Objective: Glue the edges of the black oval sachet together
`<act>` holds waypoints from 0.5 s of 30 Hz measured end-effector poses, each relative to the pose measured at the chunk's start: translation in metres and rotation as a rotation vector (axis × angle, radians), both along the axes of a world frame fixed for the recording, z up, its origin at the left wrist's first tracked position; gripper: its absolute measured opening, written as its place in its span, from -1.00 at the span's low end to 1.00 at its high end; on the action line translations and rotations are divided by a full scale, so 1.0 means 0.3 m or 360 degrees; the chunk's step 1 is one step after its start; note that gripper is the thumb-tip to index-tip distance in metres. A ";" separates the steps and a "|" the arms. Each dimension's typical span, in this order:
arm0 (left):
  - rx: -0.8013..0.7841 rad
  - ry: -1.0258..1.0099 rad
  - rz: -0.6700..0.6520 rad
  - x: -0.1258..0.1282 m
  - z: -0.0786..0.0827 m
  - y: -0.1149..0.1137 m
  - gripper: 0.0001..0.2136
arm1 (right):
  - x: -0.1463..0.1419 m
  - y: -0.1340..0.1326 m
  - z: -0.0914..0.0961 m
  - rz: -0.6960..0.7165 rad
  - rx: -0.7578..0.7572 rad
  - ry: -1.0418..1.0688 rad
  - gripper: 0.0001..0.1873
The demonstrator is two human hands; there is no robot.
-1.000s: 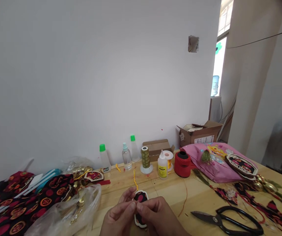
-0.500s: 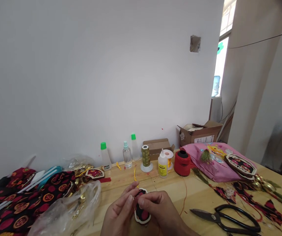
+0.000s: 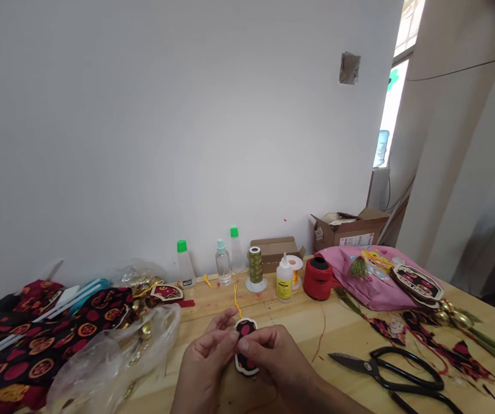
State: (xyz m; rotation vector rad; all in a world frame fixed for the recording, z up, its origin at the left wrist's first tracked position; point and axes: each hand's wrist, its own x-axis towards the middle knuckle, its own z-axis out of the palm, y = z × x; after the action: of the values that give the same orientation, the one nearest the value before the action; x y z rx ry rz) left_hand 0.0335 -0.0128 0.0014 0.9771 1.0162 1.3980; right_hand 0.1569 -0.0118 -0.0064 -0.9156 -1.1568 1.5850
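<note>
Low in the middle of the head view, a small pendant (image 3: 246,363) with a pale scalloped rim and a dark, red-patterned fabric face is held between both hands. My left hand (image 3: 207,359) grips its left edge with thumb and forefinger, the other fingers loosely curled. My right hand (image 3: 279,356) pinches at its face from the right, thumb and forefinger together; a thin thread may be between them, but I cannot make it out. A yellow cord loop (image 3: 237,300) rises from the pendant's top.
Black-handled scissors (image 3: 391,371) lie at right. Behind stand a glue bottle (image 3: 284,280), a red thread cone (image 3: 318,279) and a green spool (image 3: 254,267). Patterned fabric (image 3: 83,339) and a clear plastic bag (image 3: 113,359) cover the left; a pink bag (image 3: 346,270) lies back right.
The view has shifted slightly, so things on the table sit a little higher. My left fingers have drawn down from the pendant's top, baring more of its upper face. My right hand still pinches at it.
</note>
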 end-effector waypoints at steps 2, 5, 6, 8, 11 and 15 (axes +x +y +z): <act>-0.0029 -0.0067 -0.0020 -0.008 0.006 0.001 -0.81 | 0.010 0.003 0.017 -0.0008 0.0052 -0.0054 -0.56; -0.0051 -0.0309 0.0010 -0.019 0.017 0.002 -0.76 | 0.064 0.001 0.078 -0.0165 0.0169 -0.0120 -0.63; -0.0044 -0.0362 0.0036 -0.023 0.018 0.003 -0.72 | 0.093 -0.005 0.110 -0.0232 0.0212 -0.0120 -0.66; -0.0013 -0.0350 0.0085 -0.031 0.015 0.005 -0.67 | 0.156 -0.023 0.188 -0.0265 0.0293 -0.0101 -0.72; 0.0029 -0.0174 0.0137 -0.042 -0.003 0.015 -0.73 | 0.227 -0.054 0.304 -0.0202 0.0450 -0.0140 -0.76; 0.0065 0.0102 0.0169 -0.057 -0.018 0.036 -0.80 | 0.208 -0.047 0.333 -0.0116 0.0603 -0.0262 -0.81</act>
State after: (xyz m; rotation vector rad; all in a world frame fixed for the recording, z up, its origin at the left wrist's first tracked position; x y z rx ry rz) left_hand 0.0164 -0.0021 -0.0041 1.0161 1.1046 1.4879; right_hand 0.2194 -0.0259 0.0934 -0.8343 -1.4616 1.1926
